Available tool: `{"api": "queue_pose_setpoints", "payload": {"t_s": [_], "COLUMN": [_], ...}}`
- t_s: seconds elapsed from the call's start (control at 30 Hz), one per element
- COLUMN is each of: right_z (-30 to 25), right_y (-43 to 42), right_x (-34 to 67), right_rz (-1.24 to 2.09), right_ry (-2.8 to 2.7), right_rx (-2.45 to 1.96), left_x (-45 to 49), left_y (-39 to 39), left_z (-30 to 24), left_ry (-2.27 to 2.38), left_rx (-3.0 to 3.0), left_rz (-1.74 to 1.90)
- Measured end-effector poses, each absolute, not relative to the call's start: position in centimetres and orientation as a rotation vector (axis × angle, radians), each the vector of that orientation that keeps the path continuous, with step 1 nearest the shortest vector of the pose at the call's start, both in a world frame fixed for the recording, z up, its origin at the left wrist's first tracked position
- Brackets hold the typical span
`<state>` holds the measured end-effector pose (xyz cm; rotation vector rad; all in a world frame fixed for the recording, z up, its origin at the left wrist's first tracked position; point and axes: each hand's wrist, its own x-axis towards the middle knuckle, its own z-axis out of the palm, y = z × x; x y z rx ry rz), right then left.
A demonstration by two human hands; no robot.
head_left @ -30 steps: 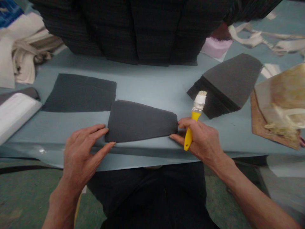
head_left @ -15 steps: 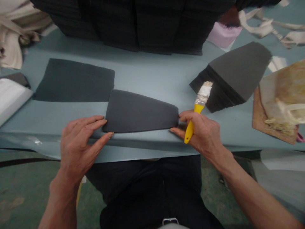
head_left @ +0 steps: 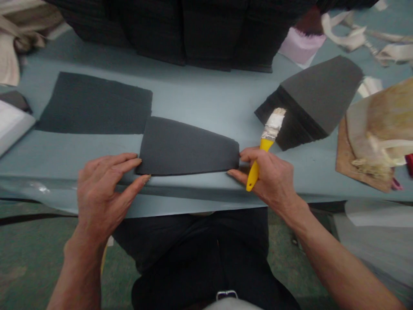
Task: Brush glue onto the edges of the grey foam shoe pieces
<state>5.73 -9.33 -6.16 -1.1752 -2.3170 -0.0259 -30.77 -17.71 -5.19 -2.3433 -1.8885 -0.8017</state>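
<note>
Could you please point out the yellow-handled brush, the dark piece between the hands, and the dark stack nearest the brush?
Yellow-handled brush [head_left: 266, 144]: head view, upper part of the handle.
Dark piece [head_left: 189, 148]: head view, middle of its upper face.
Dark stack [head_left: 316, 98]: head view, middle of its top face.

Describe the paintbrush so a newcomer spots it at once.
At the near edge of the blue-grey table, find the person's right hand. The paintbrush slants up out of it, bristles pointing away from the person; its bright yellow handle sets it apart from the dark grey stack beyond.
</note>
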Motion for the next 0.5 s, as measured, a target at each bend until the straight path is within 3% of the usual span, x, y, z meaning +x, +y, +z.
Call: {"api": "queue_pose_setpoints", "payload": {"t_s": [0.5], "right_z": [-5.9], "right_y": [-9.5], "right_x": [5.9], "right_rz": [-0.017], "right_ry": [-2.335], "right_rx": [-1.078], "left_x": [-30.5], "left_y": [-18.8], "left_z": [-5.2], "left_ry": [-2.049], "left_rx": [-2.274], "left_rz": [-0.860]}}
